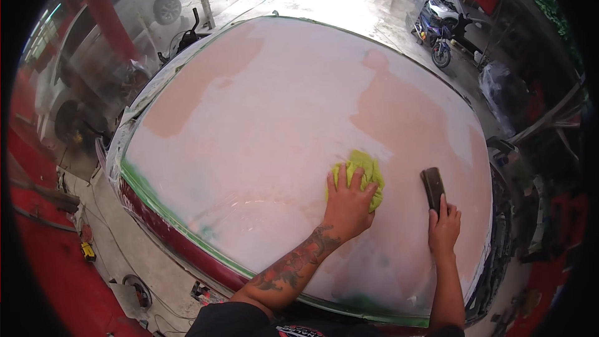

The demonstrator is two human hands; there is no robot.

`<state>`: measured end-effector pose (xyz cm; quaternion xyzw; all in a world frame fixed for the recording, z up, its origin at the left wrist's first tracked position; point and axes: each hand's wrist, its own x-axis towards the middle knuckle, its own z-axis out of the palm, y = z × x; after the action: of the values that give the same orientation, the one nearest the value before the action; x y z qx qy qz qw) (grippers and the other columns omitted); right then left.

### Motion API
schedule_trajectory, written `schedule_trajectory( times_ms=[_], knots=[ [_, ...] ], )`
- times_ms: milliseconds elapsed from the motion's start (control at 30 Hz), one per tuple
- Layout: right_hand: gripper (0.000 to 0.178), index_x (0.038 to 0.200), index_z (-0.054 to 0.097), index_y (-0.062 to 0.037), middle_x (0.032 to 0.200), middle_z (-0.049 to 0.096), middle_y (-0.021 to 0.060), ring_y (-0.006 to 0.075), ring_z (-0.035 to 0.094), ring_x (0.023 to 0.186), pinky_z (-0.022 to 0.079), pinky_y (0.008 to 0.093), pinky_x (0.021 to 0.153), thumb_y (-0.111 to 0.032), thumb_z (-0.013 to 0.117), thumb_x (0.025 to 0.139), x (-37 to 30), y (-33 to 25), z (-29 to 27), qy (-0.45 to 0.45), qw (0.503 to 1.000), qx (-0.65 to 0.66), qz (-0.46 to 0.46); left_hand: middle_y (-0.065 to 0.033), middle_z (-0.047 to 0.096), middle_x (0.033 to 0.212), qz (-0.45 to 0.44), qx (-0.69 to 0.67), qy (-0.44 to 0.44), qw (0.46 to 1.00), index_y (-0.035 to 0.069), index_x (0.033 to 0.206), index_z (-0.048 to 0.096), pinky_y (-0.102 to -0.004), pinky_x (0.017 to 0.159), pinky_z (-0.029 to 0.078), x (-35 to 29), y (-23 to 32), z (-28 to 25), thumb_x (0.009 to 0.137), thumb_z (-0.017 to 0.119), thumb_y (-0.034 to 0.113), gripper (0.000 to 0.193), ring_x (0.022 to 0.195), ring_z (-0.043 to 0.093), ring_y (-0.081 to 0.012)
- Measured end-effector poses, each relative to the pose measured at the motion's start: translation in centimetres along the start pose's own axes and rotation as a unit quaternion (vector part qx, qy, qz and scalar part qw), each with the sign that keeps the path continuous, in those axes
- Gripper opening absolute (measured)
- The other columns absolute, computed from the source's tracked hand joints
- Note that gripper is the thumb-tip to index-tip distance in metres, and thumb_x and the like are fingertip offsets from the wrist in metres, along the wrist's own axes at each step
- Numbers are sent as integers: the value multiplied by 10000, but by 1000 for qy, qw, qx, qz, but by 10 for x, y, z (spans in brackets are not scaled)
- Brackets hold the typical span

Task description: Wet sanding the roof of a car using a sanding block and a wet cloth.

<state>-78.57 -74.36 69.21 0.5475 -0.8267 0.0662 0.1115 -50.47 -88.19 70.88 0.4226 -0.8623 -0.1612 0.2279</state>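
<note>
A wide car body panel [262,118] spreads before me, whitish with pink-brown patches and a damp-looking area near its lower left. My left hand [350,203] presses a crumpled yellow-green cloth [368,163] against the panel, fingers bent over it. Farther right, my right hand [445,228] grips a long dark sanding block [432,187] by its near end, thumb and fingers around it. The block lies over the pink-brown area; whether its underside touches the surface is hidden.
Green masking tape [163,207] runs along the panel's edge, above maroon bodywork [167,237]. Vehicles wrapped in clear plastic stand at the left, beside a red post [106,9]. A blue motorcycle [438,40] is parked far right. Cables and a round tool [137,290] lie on the floor lower left.
</note>
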Motion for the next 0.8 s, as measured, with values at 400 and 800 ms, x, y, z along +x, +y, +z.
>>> schedule_trajectory(
  times_ms=[400, 800],
  knots=[
    [640, 1490, 539, -88, 1228, 571, 217, 396, 529, 1047, 463, 488, 907, -254, 736, 904, -64, -43, -23, -4, 1000, 8, 3, -175, 453, 1431, 6, 5, 4, 1000, 193, 1290, 658, -687, 1154, 242, 1, 0, 1, 783, 794, 269, 530, 1413, 326, -498],
    [524, 1484, 535, -101, 1182, 589, 169, 342, 563, 1053, 496, 473, 897, -365, 577, 1033, 122, 21, 39, -4, 991, -101, 89, -187, 461, 1425, 23, -13, 7, 1000, 186, 1279, 667, -683, 1154, 236, 8, 8, 7, 776, 791, 265, 524, 1412, 326, -505]
  ],
)
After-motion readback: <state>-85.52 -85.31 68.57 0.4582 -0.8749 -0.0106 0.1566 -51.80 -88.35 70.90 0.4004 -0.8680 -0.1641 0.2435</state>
